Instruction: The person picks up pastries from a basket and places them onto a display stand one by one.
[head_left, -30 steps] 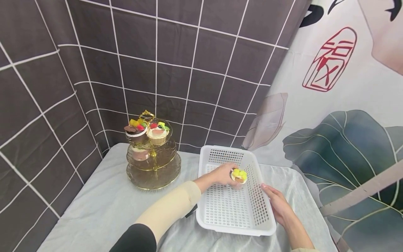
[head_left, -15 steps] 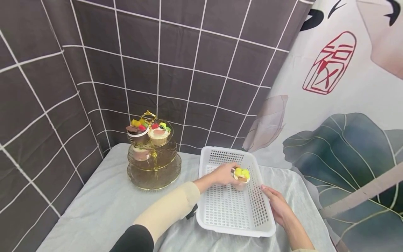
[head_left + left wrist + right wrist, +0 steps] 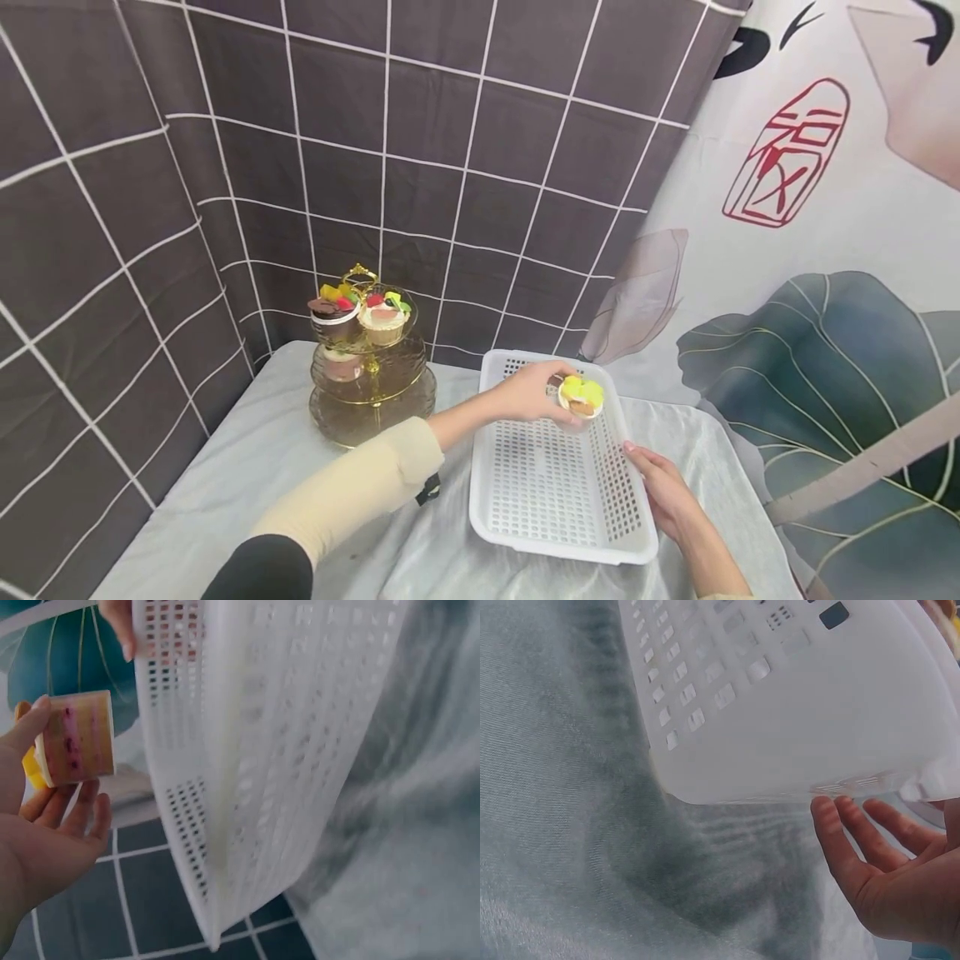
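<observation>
My left hand (image 3: 534, 392) grips a cupcake (image 3: 581, 397) between thumb and fingers, above the far part of a white plastic basket (image 3: 558, 546). The cupcake has yellow topping; in the left wrist view its clear cup (image 3: 81, 739) shows pink and tan layers. At the basket's right side, my right hand (image 3: 666, 490) holds the rim, thumb at the edge and fingers against the outer wall. The right wrist view shows the fingertips (image 3: 825, 806) touching that wall. No other item shows inside the basket.
A three-tier stand (image 3: 375, 404) with gold trim is left of the basket. Its top tier bears a chocolate cupcake (image 3: 335, 312) and a cream cupcake (image 3: 384, 321); another cupcake (image 3: 341, 365) sits on the middle tier. A pale cloth (image 3: 247, 483) covers the table.
My left hand has lifted the cupcake from low inside the basket, upward and slightly away. My right hand has stayed at the basket's right rim.
</observation>
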`<state>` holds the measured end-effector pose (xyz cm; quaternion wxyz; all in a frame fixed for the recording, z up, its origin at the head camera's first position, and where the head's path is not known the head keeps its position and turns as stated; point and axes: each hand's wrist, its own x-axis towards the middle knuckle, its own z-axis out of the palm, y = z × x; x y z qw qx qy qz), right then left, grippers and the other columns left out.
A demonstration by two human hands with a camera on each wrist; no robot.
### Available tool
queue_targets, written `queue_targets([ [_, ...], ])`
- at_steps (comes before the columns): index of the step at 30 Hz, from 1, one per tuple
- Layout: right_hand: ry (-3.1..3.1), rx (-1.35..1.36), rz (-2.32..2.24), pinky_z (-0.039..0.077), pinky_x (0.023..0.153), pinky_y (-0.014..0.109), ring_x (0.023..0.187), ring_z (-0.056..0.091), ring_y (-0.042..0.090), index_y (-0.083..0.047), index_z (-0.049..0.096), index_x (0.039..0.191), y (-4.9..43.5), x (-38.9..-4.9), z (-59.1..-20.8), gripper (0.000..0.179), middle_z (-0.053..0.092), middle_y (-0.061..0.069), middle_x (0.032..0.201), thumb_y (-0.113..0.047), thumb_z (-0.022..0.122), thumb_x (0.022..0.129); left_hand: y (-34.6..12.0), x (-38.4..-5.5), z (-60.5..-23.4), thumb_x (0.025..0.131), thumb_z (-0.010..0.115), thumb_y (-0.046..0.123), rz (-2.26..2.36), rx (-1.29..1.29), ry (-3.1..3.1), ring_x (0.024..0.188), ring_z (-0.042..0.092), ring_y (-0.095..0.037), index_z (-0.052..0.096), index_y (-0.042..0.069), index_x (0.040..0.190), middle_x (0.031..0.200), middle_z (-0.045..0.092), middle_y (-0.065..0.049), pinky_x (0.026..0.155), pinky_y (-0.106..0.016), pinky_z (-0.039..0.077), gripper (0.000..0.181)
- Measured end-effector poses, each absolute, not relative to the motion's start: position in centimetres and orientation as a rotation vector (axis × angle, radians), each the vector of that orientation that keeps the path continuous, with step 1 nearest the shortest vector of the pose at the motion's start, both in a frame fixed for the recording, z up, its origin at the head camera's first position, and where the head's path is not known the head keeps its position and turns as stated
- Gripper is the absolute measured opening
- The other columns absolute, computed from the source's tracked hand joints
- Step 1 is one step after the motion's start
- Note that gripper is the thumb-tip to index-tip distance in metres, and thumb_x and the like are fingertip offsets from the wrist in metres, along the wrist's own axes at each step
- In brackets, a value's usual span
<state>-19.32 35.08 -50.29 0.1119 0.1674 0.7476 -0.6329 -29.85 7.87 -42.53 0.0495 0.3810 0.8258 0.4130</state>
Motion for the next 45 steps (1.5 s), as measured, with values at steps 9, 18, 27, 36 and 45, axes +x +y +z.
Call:
queue_targets([
  [9, 2.181, 0.495, -1.887, 0.055, 0.094, 0.044, 0.124, 0.058, 0.033, -0.007, 0.034, 0.151, 35.3, -19.2, -50.5, 0.072, 0.048, 0.021, 0.146, -0.057, 0.045, 0.1, 4.3, -29.7, -40.1, 0.071, 0.086, 0.051, 1.395, 1.155, 2.536, 0.109, 0.059, -0.006, 0.058, 0.021, 0.127, 0.12, 0.061, 0.012, 0.093, -0.03, 0.052, 0.069],
  [18, 2.189, 0.471, -1.882, 0.055, 0.093, 0.045, 0.122, 0.059, 0.033, -0.007, 0.035, 0.151, 35.4, -19.4, -50.3, 0.071, 0.049, 0.021, 0.145, -0.057, 0.044, 0.1, 0.9, -28.0, -39.6, 0.073, 0.087, 0.044, 1.573, 1.018, 2.519, 0.11, 0.06, -0.012, 0.057, 0.018, 0.129, 0.122, 0.061, 0.006, 0.089, -0.029, 0.055, 0.068],
  [27, 2.201, 0.481, -1.871, 0.056, 0.092, 0.045, 0.12, 0.06, 0.032, -0.008, 0.035, 0.151, 35.4, -19.6, -50.0, 0.073, 0.049, 0.022, 0.144, -0.058, 0.045, 0.1, -1.1, -25.5, -40.0, 0.074, 0.088, 0.034, 1.689, 0.938, 2.534, 0.106, 0.063, -0.014, 0.056, 0.017, 0.131, 0.125, 0.061, 0.003, 0.089, -0.029, 0.055, 0.068],
  [36, 2.211, 0.484, -1.872, 0.056, 0.092, 0.044, 0.121, 0.06, 0.032, -0.008, 0.035, 0.151, 35.2, -19.5, -50.3, 0.072, 0.05, 0.022, 0.144, -0.058, 0.044, 0.1, -2.9, -24.1, -41.1, 0.069, 0.09, 0.044, 1.727, 0.728, 2.712, 0.107, 0.059, -0.009, 0.059, 0.02, 0.128, 0.121, 0.062, 0.009, 0.086, -0.032, 0.055, 0.071],
  [45, 2.221, 0.479, -1.864, 0.056, 0.091, 0.044, 0.121, 0.06, 0.032, -0.008, 0.036, 0.151, 35.4, -19.3, -50.5, 0.077, 0.05, 0.021, 0.143, -0.062, 0.046, 0.097, -6.1, -23.2, -41.1, 0.07, 0.089, 0.044, 1.686, 0.478, 2.854, 0.107, 0.059, -0.021, 0.058, 0.023, 0.129, 0.123, 0.063, 0.004, 0.09, -0.04, 0.049, 0.071],
])
